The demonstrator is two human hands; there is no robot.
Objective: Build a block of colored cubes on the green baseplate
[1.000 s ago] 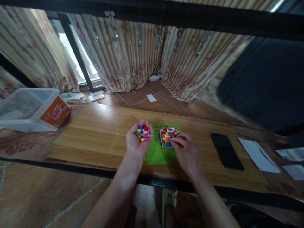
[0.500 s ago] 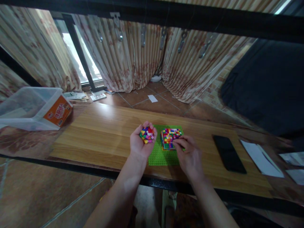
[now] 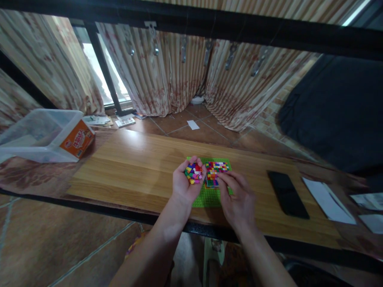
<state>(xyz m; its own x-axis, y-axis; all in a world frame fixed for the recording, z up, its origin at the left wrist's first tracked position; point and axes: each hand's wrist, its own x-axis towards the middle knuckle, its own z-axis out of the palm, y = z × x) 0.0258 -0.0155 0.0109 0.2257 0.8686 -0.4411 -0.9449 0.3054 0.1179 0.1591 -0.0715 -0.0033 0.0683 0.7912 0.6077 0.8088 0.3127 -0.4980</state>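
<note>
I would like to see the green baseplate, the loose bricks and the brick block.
Green baseplate [image 3: 207,198], head view: bare studs near its front.
Loose bricks [image 3: 194,173], head view: middle of the pile.
Brick block [image 3: 216,167], head view: top.

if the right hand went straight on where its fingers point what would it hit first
Most likely the stack of toy bricks: the right hand has its fingertips over or against it, though depth is unclear. Past it, roughly on that line, comes the left hand.
</note>
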